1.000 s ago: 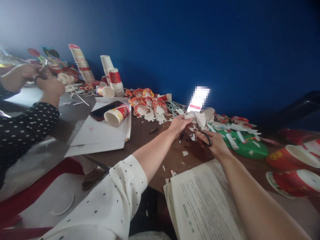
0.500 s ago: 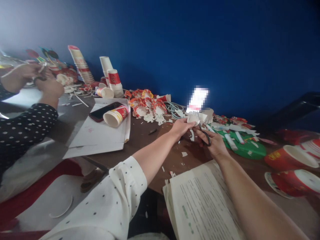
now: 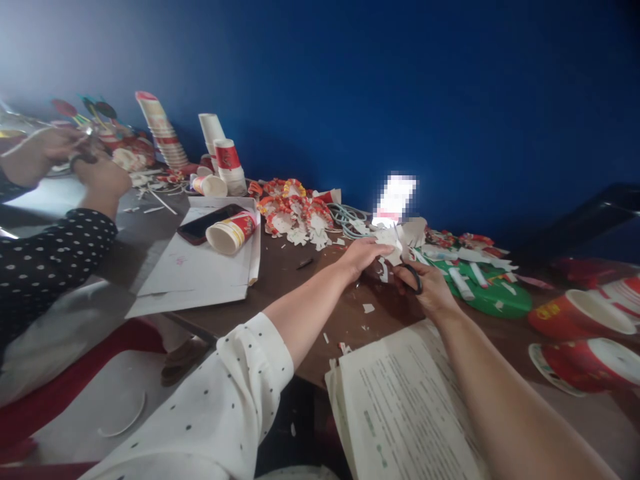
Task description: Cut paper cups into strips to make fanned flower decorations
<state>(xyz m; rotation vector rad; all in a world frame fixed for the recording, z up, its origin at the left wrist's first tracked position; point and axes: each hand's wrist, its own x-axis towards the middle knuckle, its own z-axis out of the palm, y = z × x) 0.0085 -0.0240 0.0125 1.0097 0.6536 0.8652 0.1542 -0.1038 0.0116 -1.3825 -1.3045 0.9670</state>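
Compared with one second ago, the white paper piece (image 3: 388, 236) shows a broader face. The left grip (image 3: 364, 257) pinches it; the right grip (image 3: 427, 283) is closed around the scissors (image 3: 417, 280), with the blades at the paper. Just beyond both grips stands a bright screen (image 3: 394, 200). Right of the right grip lies a smooth green disc (image 3: 507, 303), nearer are printed sheets (image 3: 400, 393); left of the left grip, jagged red-and-white cuttings (image 3: 287, 208) cover the worktop (image 3: 345, 327).

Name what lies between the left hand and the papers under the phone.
Between left hand and papers, the head view shows a small dark object on the tabletop.
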